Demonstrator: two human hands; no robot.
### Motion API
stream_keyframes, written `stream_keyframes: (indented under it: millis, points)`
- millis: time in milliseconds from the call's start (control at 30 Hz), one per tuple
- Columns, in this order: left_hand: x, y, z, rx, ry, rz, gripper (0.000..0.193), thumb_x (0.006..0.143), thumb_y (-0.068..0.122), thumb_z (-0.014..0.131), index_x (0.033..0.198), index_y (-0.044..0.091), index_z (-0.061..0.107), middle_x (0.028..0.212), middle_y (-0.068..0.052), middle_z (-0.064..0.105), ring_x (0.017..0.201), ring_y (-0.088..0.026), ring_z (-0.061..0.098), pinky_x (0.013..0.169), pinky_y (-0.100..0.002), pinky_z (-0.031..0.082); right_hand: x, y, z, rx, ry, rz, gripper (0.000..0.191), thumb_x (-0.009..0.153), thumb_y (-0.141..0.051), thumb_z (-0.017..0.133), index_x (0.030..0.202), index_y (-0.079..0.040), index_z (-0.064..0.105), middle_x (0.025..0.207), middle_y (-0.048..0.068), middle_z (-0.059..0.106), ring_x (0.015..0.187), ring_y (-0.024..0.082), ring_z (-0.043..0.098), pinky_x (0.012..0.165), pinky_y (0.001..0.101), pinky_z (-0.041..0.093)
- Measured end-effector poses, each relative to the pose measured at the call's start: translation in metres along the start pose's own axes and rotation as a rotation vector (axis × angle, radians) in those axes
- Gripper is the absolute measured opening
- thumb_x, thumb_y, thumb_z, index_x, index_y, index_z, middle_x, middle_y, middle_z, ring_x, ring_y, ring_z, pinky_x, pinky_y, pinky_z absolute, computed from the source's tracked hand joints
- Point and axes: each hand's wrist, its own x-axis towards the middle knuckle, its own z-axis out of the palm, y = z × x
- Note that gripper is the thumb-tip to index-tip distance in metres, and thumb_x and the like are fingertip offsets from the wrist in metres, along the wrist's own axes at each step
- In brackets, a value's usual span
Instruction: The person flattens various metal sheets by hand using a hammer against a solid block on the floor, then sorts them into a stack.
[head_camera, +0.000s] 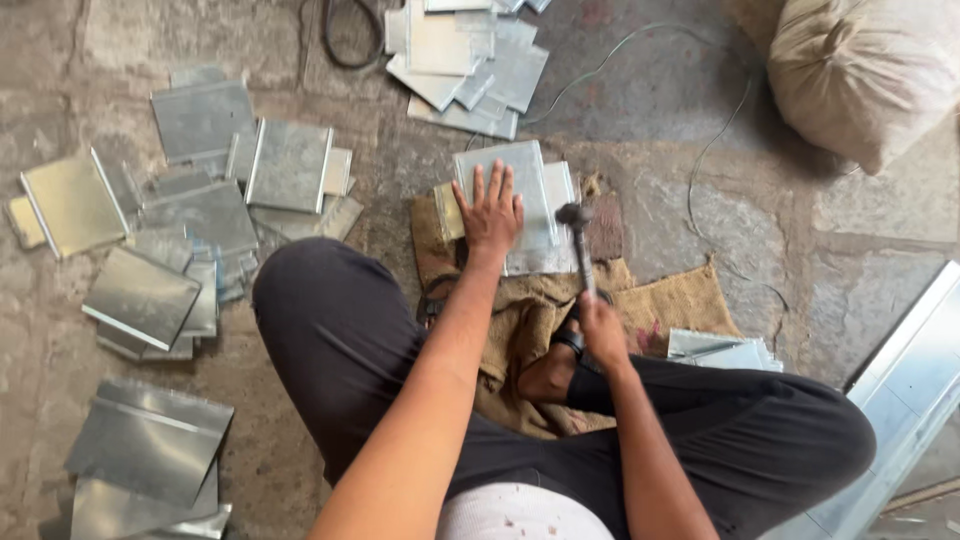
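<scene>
My left hand (490, 212) lies open, fingers spread flat, pressing down on a metal sheet (515, 190) that rests on burlap sacking (680, 300) on the stone floor (650, 180) in front of my crossed legs. My right hand (603, 332) is closed around the handle of a hammer (580, 245), whose head hangs just beside the sheet's right edge.

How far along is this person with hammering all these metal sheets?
Hard to say exactly. Folded-edge sheets lie scattered on the left, apparently finished. In hand: the left hand presses one sheet flat on burlap while the right hand holds a hammer over it. The flat stack beyond looks still to do.
</scene>
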Motion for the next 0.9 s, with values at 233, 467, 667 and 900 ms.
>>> stream_keyframes:
  millis: [233, 467, 667, 900]
  points:
    - [0.003, 0.003, 0.004, 0.124, 0.011, 0.024, 0.063, 0.105, 0.051, 0.030, 0.163, 0.025, 0.023, 0.170, 0.003, 0.016, 0.154, -0.029, 0.021, 0.119, -0.072, 0.016, -0.008, -0.005, -0.027, 0.418, 0.006, 0.319, 0.053, 0.108, -0.052, 0.043, 0.078, -0.010, 0.055, 0.056, -0.003, 0.042, 0.043, 0.007, 0.036, 0.038, 0.0259, 0.025]
    - [0.022, 0.035, -0.024, 0.284, -0.335, 0.074, 0.074, 0.103, 0.063, 0.037, 0.168, 0.034, 0.016, 0.156, -0.017, 0.040, 0.127, -0.039, 0.053, 0.099, -0.058, 0.048, -0.003, 0.003, -0.016, 0.584, -0.045, 0.543, 0.046, 0.104, -0.053, 0.048, 0.088, -0.010, 0.049, 0.058, -0.005, 0.038, 0.041, 0.005, 0.030, 0.036, 0.0248, 0.022]
    - [0.051, 0.012, -0.053, 0.160, -0.243, 0.014, 0.109, 0.081, 0.087, 0.052, 0.160, 0.017, 0.022, 0.156, -0.022, 0.040, 0.129, -0.039, 0.050, 0.099, -0.064, 0.044, -0.003, 0.014, -0.021, 0.669, -0.050, 0.612, 0.046, 0.103, -0.052, 0.049, 0.090, -0.008, 0.051, 0.057, -0.005, 0.037, 0.041, 0.005, 0.028, 0.036, 0.0242, 0.021]
    - [0.058, -0.037, -0.079, -0.350, -0.329, -0.331, 0.074, 0.080, 0.057, 0.078, 0.133, 0.008, 0.062, 0.125, -0.013, 0.072, 0.115, -0.029, 0.072, 0.101, -0.044, 0.055, 0.000, 0.015, -0.016, 0.403, -0.029, 0.443, 0.034, 0.103, -0.045, 0.046, 0.106, -0.011, 0.051, 0.060, 0.001, 0.046, 0.042, 0.011, 0.041, 0.037, 0.0288, 0.035]
